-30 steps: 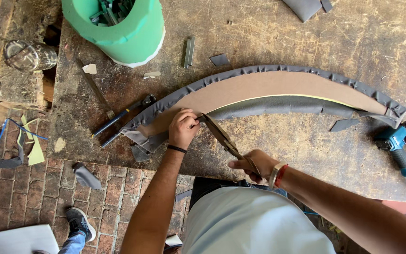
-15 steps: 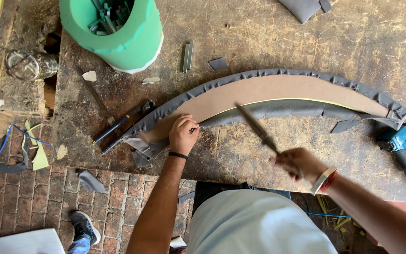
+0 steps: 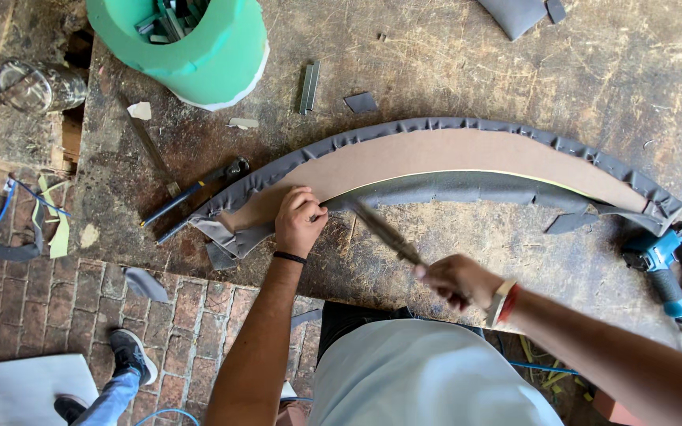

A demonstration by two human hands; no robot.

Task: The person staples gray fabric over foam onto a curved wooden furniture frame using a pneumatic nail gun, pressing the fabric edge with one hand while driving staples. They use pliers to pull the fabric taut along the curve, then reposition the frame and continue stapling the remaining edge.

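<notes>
1. The curved panel (image 3: 451, 154), brown board edged in grey fabric, lies flat across the worn worktable (image 3: 515, 63), arching from near the table's front edge at left to the blue staple gun (image 3: 665, 264) at right.
2. The left hand (image 3: 300, 221) presses down on the panel's left end, fingers curled over the grey fabric at the inner edge.
3. The right hand (image 3: 455, 280) is closed around the handle of a long, blurred tool (image 3: 384, 230); its tip is just beside the left fingers.
4. Bare tabletop opens above the arch, up to the green cylinder (image 3: 199, 51).
5. Rods (image 3: 191, 193) lie just left of the panel's end.
</notes>
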